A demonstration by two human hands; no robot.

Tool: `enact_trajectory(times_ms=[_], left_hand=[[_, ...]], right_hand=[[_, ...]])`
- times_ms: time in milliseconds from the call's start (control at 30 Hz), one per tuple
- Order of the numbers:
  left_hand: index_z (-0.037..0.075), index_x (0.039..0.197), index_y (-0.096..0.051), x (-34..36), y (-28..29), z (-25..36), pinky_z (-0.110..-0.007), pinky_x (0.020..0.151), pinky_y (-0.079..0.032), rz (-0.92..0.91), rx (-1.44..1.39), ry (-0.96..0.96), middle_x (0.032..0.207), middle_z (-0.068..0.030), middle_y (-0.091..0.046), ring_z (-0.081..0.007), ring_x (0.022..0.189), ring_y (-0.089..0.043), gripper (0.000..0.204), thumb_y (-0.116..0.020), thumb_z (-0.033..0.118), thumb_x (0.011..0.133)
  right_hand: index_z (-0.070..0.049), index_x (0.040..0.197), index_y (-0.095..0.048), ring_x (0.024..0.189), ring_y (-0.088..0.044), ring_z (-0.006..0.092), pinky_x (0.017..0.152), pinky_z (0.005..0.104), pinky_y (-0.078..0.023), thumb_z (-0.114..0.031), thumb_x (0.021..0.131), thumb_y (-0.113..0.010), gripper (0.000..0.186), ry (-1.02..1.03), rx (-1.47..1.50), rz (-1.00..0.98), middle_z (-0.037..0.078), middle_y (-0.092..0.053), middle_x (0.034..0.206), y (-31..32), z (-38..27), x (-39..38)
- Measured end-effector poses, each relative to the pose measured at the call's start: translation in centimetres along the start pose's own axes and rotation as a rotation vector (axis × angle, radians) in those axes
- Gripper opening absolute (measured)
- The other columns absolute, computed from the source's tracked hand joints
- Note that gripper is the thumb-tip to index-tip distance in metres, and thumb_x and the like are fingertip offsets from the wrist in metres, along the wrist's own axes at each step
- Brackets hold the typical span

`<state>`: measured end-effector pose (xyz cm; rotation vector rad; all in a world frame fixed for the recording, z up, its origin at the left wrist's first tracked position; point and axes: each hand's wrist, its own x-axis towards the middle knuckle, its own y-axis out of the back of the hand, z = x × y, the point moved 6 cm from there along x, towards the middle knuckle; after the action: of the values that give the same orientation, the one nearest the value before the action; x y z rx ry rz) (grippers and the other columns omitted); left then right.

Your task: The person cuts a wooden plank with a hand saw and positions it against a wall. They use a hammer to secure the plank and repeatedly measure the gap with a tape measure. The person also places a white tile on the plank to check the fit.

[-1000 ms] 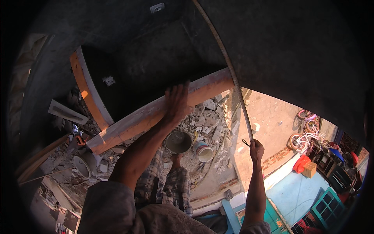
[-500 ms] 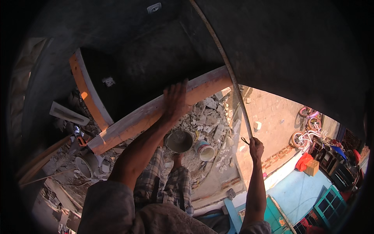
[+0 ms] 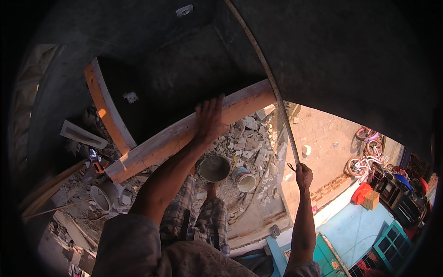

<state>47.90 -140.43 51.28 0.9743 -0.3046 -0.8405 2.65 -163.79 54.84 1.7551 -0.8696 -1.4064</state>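
My left hand (image 3: 210, 117) rests on the edge of a long orange board-like ledge (image 3: 170, 145) with a pale, worn top, its fingers stretched out over it. In my right hand (image 3: 303, 175) is the lower end of a long, thin, brownish pole (image 3: 272, 83). The pole rises past the ledge's right end, along the dark grey wall (image 3: 332, 60). A small dark loop (image 3: 290, 166) sticks out beside my right fist. Whether the pole is wood or metal I cannot tell.
Below are broken rubble (image 3: 249, 143), a round basin (image 3: 214, 168), a paint bucket (image 3: 244, 179) and another bucket (image 3: 104, 195). An orange-handled saw (image 3: 98, 166) lies left near wooden planks (image 3: 55, 184). Small bicycles (image 3: 364, 161), a cardboard box (image 3: 370, 200) and a turquoise window frame (image 3: 392, 242) are at right.
The view has shifted very slightly. Both hands keep their places on the ledge and the pole.
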Motion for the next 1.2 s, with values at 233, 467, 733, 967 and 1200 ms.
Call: enact_trajectory(times_ms=[233,467,733,967,1200], left_hand=[[0.008,0.155,-0.038,0.1,-0.2,0.1,-0.053,0.109,-0.032,-0.013,-0.006,0.015,0.132,-0.0114,-0.054,-0.0321,0.124,-0.050,0.127,-0.099,0.027,0.046],[0.007,0.154,-0.040,0.4,0.2,0.5,-0.052,0.107,-0.035,0.003,-0.008,0.031,0.132,-0.0126,-0.056,-0.0340,0.124,-0.051,0.127,-0.099,0.024,0.043],[0.007,0.153,-0.042,0.3,0.4,0.7,-0.051,0.106,-0.035,0.005,-0.004,0.012,0.132,-0.0123,-0.056,-0.0333,0.123,-0.052,0.127,-0.099,0.023,0.041],[0.010,0.156,-0.037,0.3,-0.1,0.3,-0.053,0.109,-0.033,-0.005,0.004,0.011,0.131,-0.0105,-0.055,-0.0314,0.124,-0.050,0.131,-0.100,0.028,0.043],[0.009,0.157,-0.037,0.3,-0.1,0.4,-0.053,0.109,-0.032,-0.024,0.003,0.010,0.132,-0.0113,-0.054,-0.0323,0.125,-0.049,0.133,-0.100,0.030,0.042]], right_hand=[[-0.008,0.115,-0.077,0.093,-0.075,0.0352,0.084,0.0436,-0.056,-0.038,0.096,-0.060,0.040,-0.026,0.027,-0.017,0.021,-0.076,0.096,-0.1,0.1,0.0],[-0.008,0.113,-0.078,0.090,-0.076,0.0320,0.082,0.0412,-0.056,-0.036,0.096,-0.062,0.036,0.007,0.138,-0.031,0.020,-0.077,0.095,-1.0,-0.3,-0.9],[-0.002,0.113,-0.077,0.078,-0.074,0.0237,0.074,0.0385,-0.055,-0.031,0.096,-0.063,0.036,0.021,0.057,0.009,0.017,-0.076,0.083,-0.2,-0.6,-0.6],[-0.002,0.113,-0.076,0.076,-0.072,0.0223,0.073,0.0377,-0.055,-0.030,0.097,-0.062,0.036,-0.012,0.047,-0.011,0.016,-0.075,0.081,-0.1,-1.2,-0.6],[-0.006,0.113,-0.078,0.088,-0.074,0.0352,0.080,0.0434,-0.056,-0.037,0.096,-0.060,0.039,0.008,0.030,-0.008,0.021,-0.075,0.094,-0.9,0.3,-0.8]])
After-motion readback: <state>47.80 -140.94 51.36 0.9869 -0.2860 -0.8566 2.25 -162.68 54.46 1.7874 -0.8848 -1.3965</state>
